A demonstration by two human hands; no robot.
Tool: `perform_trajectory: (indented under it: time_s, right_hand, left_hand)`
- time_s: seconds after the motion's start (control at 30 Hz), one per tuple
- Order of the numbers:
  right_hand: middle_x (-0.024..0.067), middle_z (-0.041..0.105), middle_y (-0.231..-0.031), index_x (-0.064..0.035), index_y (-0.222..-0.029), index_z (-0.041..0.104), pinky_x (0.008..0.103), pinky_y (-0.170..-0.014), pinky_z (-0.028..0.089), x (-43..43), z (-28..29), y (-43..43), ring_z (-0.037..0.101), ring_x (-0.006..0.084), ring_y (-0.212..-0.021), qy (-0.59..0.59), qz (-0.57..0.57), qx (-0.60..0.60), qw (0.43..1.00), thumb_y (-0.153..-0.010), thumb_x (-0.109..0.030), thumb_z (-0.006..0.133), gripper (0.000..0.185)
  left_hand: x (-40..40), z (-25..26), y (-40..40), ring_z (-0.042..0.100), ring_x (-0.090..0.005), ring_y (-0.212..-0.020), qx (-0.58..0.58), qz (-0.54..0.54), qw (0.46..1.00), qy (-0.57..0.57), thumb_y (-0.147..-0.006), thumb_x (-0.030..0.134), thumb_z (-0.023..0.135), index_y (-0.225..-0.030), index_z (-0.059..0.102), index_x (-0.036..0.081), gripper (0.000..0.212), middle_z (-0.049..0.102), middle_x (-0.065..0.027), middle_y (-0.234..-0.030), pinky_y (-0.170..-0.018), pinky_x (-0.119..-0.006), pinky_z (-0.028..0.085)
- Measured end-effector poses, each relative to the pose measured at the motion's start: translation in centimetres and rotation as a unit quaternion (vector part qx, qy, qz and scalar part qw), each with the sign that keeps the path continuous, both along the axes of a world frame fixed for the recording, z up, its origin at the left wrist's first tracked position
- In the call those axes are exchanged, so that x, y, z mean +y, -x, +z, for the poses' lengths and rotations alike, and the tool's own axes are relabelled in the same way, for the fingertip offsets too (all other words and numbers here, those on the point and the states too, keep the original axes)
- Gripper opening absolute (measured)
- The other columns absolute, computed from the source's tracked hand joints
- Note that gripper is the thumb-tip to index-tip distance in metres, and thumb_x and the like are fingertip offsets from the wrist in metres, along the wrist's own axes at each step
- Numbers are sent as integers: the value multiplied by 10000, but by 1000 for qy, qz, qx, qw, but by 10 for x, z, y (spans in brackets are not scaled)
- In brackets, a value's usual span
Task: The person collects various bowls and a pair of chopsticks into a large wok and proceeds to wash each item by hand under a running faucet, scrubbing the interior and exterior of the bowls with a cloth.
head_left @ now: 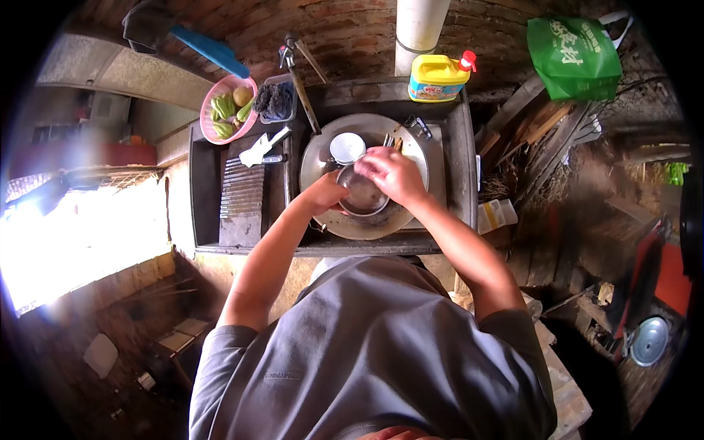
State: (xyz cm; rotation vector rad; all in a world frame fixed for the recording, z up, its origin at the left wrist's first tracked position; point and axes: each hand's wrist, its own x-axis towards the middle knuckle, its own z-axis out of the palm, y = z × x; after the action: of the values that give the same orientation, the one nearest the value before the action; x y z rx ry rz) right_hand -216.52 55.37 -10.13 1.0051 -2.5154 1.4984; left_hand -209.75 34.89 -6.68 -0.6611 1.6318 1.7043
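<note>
My left hand (325, 193) grips the near left side of a round bowl (365, 197), thumb over its rim. The bowl is tilted over a wide metal wok (379, 228) in the sink. At the bowl's far right rim is my right hand (391, 171), its fingers curled and blurred; whether anything is in them cannot be told. Just beyond the bowl, a small white bowl (347, 147) sits inside the wok. Ends of several utensils (394, 143), perhaps chopsticks or spoon handles, show behind my right hand.
Left of the wok are a ridged washboard slab (241, 190), a knife (273, 159) with a white cloth (254, 152), and a pink basket of chayotes (207, 124). A tap (300, 82) leans over the sink (467, 181). A yellow detergent jug (437, 80) stands on its back ledge.
</note>
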Motion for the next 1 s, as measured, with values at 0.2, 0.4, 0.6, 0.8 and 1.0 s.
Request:
perform_trajectory:
  time_s: [0.2, 0.4, 0.6, 0.8, 1.0]
  right_hand:
    - [46, 674, -856, 3, -986, 606, 207, -674, 525, 36, 20, -21, 668, 122, -774, 266, -36, -439, 858, -945, -67, 636, 86]
    - [166, 573, -1122, -30, -997, 598, 366, -841, 497, 16, 62, -42, 597, 262, -1008, 105, -129, -17, 986, -790, -206, 802, 340]
    - [80, 724, -990, 43, -1048, 693, 233, -813, 528, 17, 60, 34, 682, 121, -894, 357, -85, -509, 778, -917, -135, 678, 221]
    - [133, 668, -1177, -51, -1111, 696, 381, -986, 485, 22, 104, -19, 636, 294, -1119, 130, -100, -36, 986, -848, -148, 691, 280]
    - [114, 653, -1171, -92, -1082, 708, 428, -1025, 479, 18, 116, -5, 614, 298, -1155, 30, 23, 14, 999, -748, -172, 796, 355]
  left_hand:
    - [16, -27, -25, 685, -292, -926, -72, 221, 946, -225, -942, 25, 569, -1232, 557, -33, 296, 651, -151, -1104, -742, -419, 596]
    - [49, -36, -19, 640, -224, -821, -134, 258, 851, -438, -964, 174, 550, -1184, 574, 5, 279, 649, -114, -1018, -620, -293, 538]
    - [70, -2, -13, 551, -164, -626, -107, 145, 857, -484, -922, 123, 493, -1165, 568, -60, 313, 640, -184, -990, -514, -231, 449]
    - [79, 16, -14, 598, -189, -647, -68, 277, 845, -452, -951, 164, 521, -1176, 580, -29, 302, 649, -157, -995, -534, -251, 484]
    - [70, 2, -14, 572, -147, -645, -170, 286, 785, -523, -1007, 273, 524, -1214, 572, 30, 323, 615, -142, -1110, -444, -198, 456]
